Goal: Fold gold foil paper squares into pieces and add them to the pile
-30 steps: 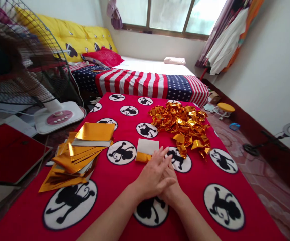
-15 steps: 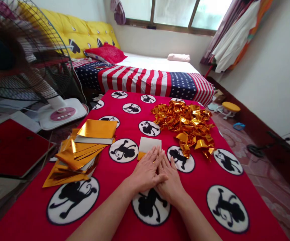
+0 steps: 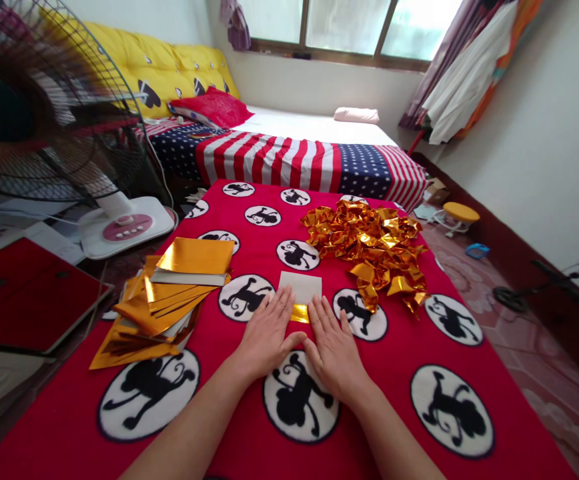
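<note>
A small sheet of gold foil paper lies pale side up on the red cloth, its near edge folded over into a shiny gold strip. My left hand is flat, fingertips on the left end of that fold. Against the right end rests my right hand, also flat with its fingers stretched out. The two thumbs nearly meet below the paper. To the left is a loose stack of gold foil sheets. A heap of folded gold foil pieces sits at the far right.
The red cloth with monkey prints covers the table. An electric fan stands at the left, near a dark red board. Behind the table is a bed; a yellow stool is on the floor at right.
My hands have parted from the middle of the fold, the left moving left and the right slightly right. The gold strip between them now shows.
</note>
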`<state>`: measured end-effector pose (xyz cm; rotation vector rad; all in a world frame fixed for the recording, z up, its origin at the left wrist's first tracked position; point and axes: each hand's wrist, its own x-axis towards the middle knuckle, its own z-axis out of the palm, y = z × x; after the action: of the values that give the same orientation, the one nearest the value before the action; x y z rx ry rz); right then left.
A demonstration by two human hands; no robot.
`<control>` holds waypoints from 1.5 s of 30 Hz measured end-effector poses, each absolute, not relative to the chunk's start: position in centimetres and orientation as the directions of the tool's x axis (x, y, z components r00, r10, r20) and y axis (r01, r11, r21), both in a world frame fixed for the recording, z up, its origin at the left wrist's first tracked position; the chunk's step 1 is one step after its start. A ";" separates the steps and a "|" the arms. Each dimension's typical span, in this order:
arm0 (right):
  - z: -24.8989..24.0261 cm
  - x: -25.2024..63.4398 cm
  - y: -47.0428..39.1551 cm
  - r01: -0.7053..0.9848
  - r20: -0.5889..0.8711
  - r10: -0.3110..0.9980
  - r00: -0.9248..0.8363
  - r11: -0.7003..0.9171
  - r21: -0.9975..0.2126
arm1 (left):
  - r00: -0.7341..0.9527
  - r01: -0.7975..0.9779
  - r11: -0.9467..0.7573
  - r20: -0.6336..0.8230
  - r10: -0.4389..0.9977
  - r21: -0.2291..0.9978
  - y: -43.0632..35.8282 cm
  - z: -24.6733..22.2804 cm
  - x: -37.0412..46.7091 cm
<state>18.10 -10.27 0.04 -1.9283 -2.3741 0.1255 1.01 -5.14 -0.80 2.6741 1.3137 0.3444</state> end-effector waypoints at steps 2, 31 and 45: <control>0.3 18.3 -10.2 0.969 -0.011 0.981 -0.194 0.190 -0.161 | 0.576 0.778 -0.592 0.140 0.806 0.208 -5.1 -0.6 0.5; 0.7 18.6 -10.6 0.942 -0.056 0.977 -0.205 0.181 -0.283 | 0.563 0.790 -0.595 0.210 0.799 0.146 -5.2 -1.2 0.3; 0.2 18.2 -11.0 0.961 -0.008 0.975 -0.223 0.218 -0.168 | 0.669 0.671 -0.666 0.120 0.733 0.326 -7.0 0.4 4.2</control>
<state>18.20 -10.95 0.22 -1.8929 -2.3730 0.2086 4.21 -7.01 0.39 2.6311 1.1286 0.3531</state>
